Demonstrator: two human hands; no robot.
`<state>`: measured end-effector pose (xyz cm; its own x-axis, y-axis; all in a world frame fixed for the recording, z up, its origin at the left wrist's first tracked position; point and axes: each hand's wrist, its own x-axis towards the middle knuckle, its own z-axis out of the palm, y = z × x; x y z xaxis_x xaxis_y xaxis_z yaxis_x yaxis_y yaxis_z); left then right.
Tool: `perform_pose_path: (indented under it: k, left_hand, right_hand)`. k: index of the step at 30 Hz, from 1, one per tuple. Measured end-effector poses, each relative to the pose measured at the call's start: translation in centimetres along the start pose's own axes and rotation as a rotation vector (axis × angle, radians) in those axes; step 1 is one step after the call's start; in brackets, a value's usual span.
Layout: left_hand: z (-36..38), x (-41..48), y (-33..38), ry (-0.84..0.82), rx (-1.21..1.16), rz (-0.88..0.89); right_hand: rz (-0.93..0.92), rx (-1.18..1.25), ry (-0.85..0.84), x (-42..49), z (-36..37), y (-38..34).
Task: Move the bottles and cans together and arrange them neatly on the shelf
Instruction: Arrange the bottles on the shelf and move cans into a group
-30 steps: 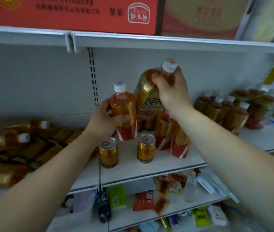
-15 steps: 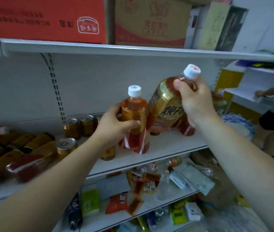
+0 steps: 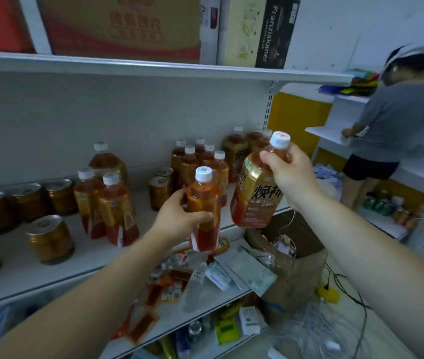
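Observation:
My left hand grips a small amber bottle with a white cap, held upright in front of the white shelf. My right hand holds a large gold-labelled bottle by its neck, tilted, to the right of the small one. On the shelf stand a group of small bottles and large bottles at the back right, two small bottles and a large bottle in the middle, and gold cans to the left and centre.
Cardboard boxes sit on the upper shelf. The lower shelf holds loose packets and a clear bottle. A brown box and cables lie on the floor at the right. Another person stands at a far shelf.
The view has swung right along the shelf. Both hands still hold their bottles and have carried them rightward, toward the bottle group at the back right.

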<state>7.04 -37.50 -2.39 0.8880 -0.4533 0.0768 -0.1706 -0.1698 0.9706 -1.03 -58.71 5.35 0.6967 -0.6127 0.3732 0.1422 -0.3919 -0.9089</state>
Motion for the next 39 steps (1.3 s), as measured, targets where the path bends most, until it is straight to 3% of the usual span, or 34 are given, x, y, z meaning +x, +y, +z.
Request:
perform_pose_path:
  k: [9, 16, 22, 25, 29, 39]
  left_hand:
    - [4.9, 7.9, -1.8, -0.039, 0.027, 0.001]
    - [8.4, 11.1, -3.6, -0.001, 0.096, -0.004]
    - [11.4, 11.8, -3.6, 0.182, 0.103, -0.016]
    - [12.2, 11.9, -4.2, 0.269, 0.11, -0.035]
    - [12.9, 11.8, -5.4, 0.259, 0.149, -0.119]
    - [12.5, 12.2, -5.7, 0.307, 0.183, -0.115]
  right_hand:
    - [0.102, -0.071, 0.033, 7.9, 0.3, 7.4]
    - [0.113, -0.152, -0.057, 12.5, -0.1, 12.5]
    - [-0.018, -0.193, -0.204, 15.8, -0.3, 15.1]
    - [-0.12, -0.346, -0.314, 16.1, -1.3, 16.7]
    - [-0.204, -0.568, -0.437, 15.7, -2.9, 18.6]
    - [-0.363, -0.605, -0.532, 18.6, -1.9, 19.1]
